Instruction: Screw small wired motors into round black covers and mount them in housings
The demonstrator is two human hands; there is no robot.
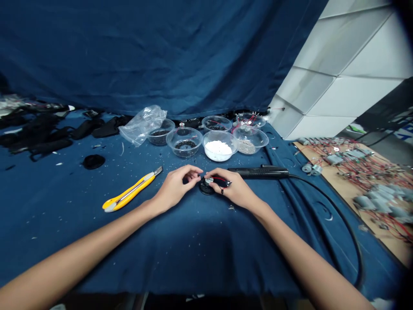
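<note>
At the middle of the table, my right hand (237, 187) is closed on a small round black part (206, 187) with a silver piece on top. A red wire and a short black piece (224, 183) show under its fingers. Just left of that part, my left hand (179, 183) has its thumb and fingertips pinched together. Something small and dark may be between them, too small to name. A yellow utility knife (130, 193) with its blade end toward the hands lies to the left. Behind my right hand rests a black corded tool (261, 172), an electric screwdriver by its shape.
Clear plastic bowls with small parts stand behind the hands, including a bowl (218, 158) of white pieces and a bowl (247, 147) of grey ones. A plastic bag (137, 127) and a black disc (94, 161) are leftward. Wired motors crowd a wooden board (346, 191) at right.
</note>
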